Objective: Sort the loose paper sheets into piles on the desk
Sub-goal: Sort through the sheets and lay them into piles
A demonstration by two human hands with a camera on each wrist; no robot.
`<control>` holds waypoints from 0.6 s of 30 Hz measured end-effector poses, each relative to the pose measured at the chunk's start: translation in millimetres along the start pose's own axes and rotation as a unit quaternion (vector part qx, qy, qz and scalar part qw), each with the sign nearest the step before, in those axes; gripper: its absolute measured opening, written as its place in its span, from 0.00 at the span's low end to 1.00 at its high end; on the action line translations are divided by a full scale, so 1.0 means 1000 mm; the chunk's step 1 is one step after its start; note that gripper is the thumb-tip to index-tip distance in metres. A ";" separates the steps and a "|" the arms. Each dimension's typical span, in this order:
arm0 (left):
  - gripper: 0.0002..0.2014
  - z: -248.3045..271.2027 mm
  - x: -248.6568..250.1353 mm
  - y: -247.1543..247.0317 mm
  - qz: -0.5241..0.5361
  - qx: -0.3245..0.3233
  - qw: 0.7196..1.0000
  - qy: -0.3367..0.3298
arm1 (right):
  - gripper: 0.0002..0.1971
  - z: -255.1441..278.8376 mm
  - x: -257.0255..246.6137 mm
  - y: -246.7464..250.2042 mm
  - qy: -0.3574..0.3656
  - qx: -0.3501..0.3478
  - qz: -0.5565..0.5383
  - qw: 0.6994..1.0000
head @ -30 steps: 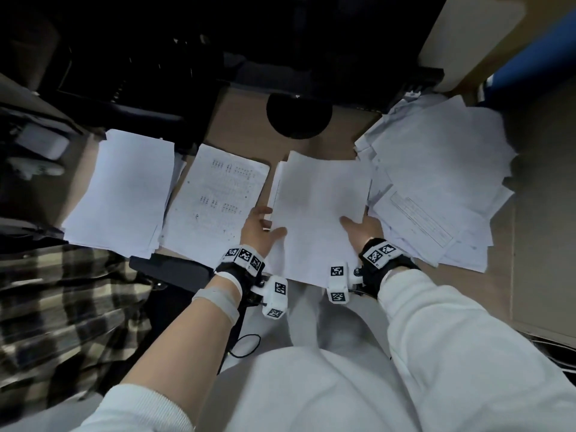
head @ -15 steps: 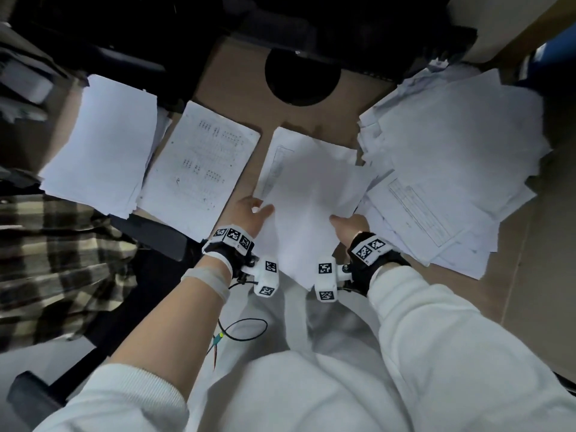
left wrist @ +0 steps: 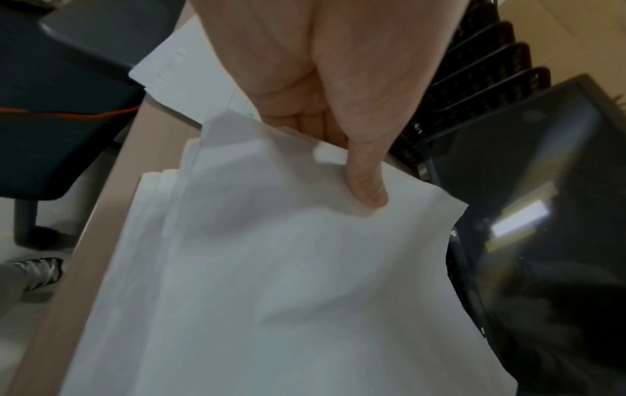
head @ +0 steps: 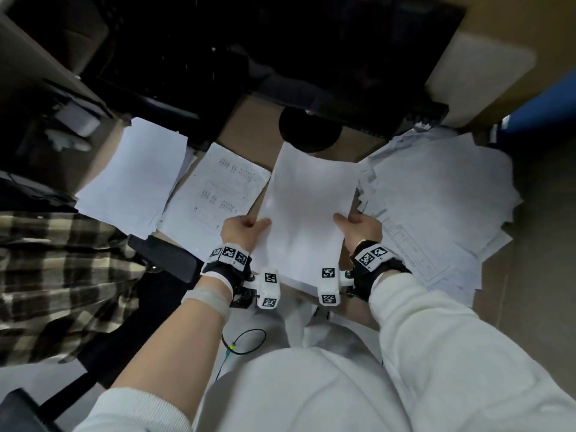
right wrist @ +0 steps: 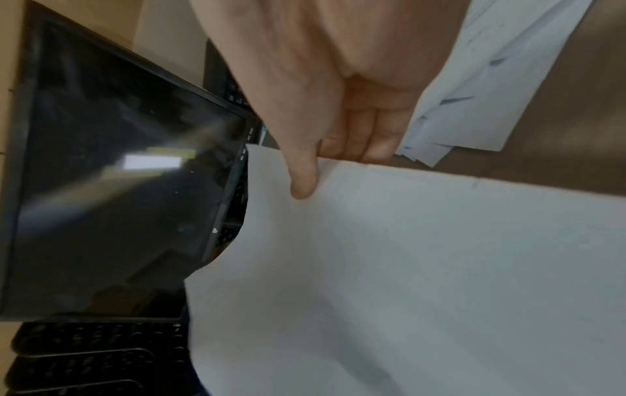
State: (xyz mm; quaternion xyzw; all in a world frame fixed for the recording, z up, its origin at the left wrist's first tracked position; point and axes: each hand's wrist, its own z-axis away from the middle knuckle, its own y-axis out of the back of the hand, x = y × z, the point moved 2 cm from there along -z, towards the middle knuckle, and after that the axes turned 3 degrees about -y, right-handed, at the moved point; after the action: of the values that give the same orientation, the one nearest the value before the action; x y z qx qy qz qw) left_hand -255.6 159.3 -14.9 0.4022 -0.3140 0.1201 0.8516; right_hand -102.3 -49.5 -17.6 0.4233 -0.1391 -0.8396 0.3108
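Note:
I hold a small stack of blank white sheets point(head: 304, 210) point(left wrist: 288, 268) point(right wrist: 423, 268) lifted off the desk in front of me. My left hand point(head: 244, 227) point(left wrist: 338, 134) pinches its left edge, thumb on top and fingers underneath. My right hand point(head: 355, 227) point(right wrist: 325, 150) pinches the right edge the same way. To the left lie a printed-sheet pile point(head: 212, 194) and a blank-sheet pile point(head: 134, 176). A large untidy heap of loose sheets point(head: 436, 201) covers the desk on the right.
A dark monitor point(head: 311, 57) point(right wrist: 118, 160) on a round black base point(head: 308, 132) stands at the back of the brown desk point(head: 249, 120). A keyboard point(right wrist: 94, 356) lies near it. A chair armrest point(head: 165, 260) and a person in a plaid shirt point(head: 46, 275) are at the left.
Both hands have lifted the stack off the desk and straightened it; a second ago it lay flat, then was held skewed. The head view has shifted.

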 end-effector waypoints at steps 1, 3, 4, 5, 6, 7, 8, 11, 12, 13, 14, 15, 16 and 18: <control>0.19 0.003 0.002 0.004 0.013 0.015 1.000 0.016 | 0.15 0.001 -0.005 0.003 0.007 -0.002 -0.013 1.000; 0.21 0.009 0.009 0.011 0.050 0.045 0.997 0.041 | 0.14 0.004 -0.017 0.006 0.028 -0.013 -0.020 0.999; 0.24 0.011 0.014 0.015 0.057 0.052 0.996 0.038 | 0.16 0.007 -0.023 0.008 0.034 -0.014 -0.024 0.999; 0.26 0.011 0.016 0.017 0.057 0.043 0.997 0.027 | 0.17 0.008 -0.027 0.009 0.040 -0.013 -0.033 0.999; 0.27 0.010 0.017 0.019 0.056 0.030 0.998 0.015 | 0.17 0.009 -0.031 0.010 0.046 -0.015 -0.042 0.998; 0.25 0.007 0.015 0.019 0.058 0.018 0.998 0.003 | 0.15 0.008 -0.032 0.010 0.054 -0.018 -0.049 0.997; 0.22 0.006 0.015 0.020 0.061 0.008 0.998 -0.009 | 0.13 0.008 -0.034 0.010 0.061 -0.019 -0.053 0.997; 0.15 0.006 0.010 0.018 0.074 -0.011 0.997 -0.023 | 0.08 0.001 -0.032 0.008 0.062 -0.009 -0.062 0.996; 0.15 0.008 0.007 0.017 0.074 -0.011 0.997 -0.022 | 0.08 0.000 -0.031 0.007 0.058 -0.010 -0.065 0.996; 0.16 0.010 0.005 0.016 0.075 -0.006 0.997 -0.022 | 0.08 -0.001 -0.030 0.004 0.051 -0.014 -0.069 0.996; 0.17 0.011 0.002 0.016 0.079 0.002 0.997 -0.022 | 0.06 0.001 -0.031 0.002 0.045 -0.019 -0.074 0.996; 0.17 0.013 0.002 0.017 0.081 0.013 0.996 -0.024 | 0.07 0.001 -0.030 -0.001 0.039 -0.023 -0.081 0.996; 0.15 0.013 0.001 0.018 0.080 0.027 0.996 -0.031 | 0.10 0.001 -0.029 -0.005 0.031 -0.027 -0.086 0.995; 0.12 0.014 0.001 0.023 0.079 0.050 0.995 -0.039 | 0.12 0.005 -0.031 -0.013 0.008 -0.025 -0.104 0.994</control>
State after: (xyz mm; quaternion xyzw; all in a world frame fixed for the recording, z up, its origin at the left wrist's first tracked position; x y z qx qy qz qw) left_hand -271.7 163.2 6.1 0.4228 -0.3711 0.1872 0.8053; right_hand -97.2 -20.1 -1.8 0.4343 -0.0711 -0.8670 0.2338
